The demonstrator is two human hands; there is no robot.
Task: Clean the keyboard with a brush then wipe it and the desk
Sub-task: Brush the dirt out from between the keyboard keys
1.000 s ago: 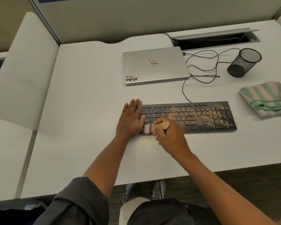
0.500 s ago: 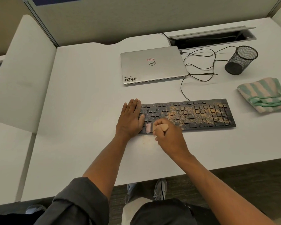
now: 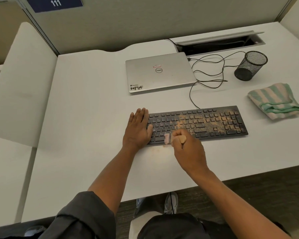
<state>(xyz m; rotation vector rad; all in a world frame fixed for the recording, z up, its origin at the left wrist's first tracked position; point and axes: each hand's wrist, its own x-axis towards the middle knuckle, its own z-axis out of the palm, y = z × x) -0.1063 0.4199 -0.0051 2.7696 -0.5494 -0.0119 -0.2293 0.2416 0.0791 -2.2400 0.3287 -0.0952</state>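
Nearest the viewer, two bare forearms reach forward over the near edge of a white desk (image 3: 93, 118) toward a black keyboard (image 3: 214, 121), the landmark for everything here.

The right hand (image 3: 188, 150) sits at the keyboard's near edge, left of its middle, with its fingers curled around the wooden handle of a small brush (image 3: 173, 138). The bristles look pale pink and blurred, and lie on the bottom key rows at the near edge. The handle points right and the bristles left, so the brush runs roughly along the keyboard's length. This grip likely lets short strokes flick the dirt off the near edge.

The left hand (image 3: 138, 128) lies flat with straight fingers, covering the keyboard's left end, the thumb resting on the keys. It is probably pinning the keyboard so that brushing cannot slide it.

The keyboard's long axis runs left to right, its right end slightly farther away. Tan dust (image 3: 205, 123) coats its middle and right keys; the left keys look mostly clean. A faint tan smudge marks the desk just in front of the keyboard, under the brush.

To the keyboard's right, apart from it, lies a folded green-and-white striped cloth (image 3: 273, 100), apparently waiting for the wiping step.

Beyond the keyboard sits a closed silver laptop (image 3: 159, 73). Right of the laptop, a looping black cable (image 3: 211, 71) runs down to the keyboard's far edge, and a black mesh cup (image 3: 250, 66) lies tipped over.
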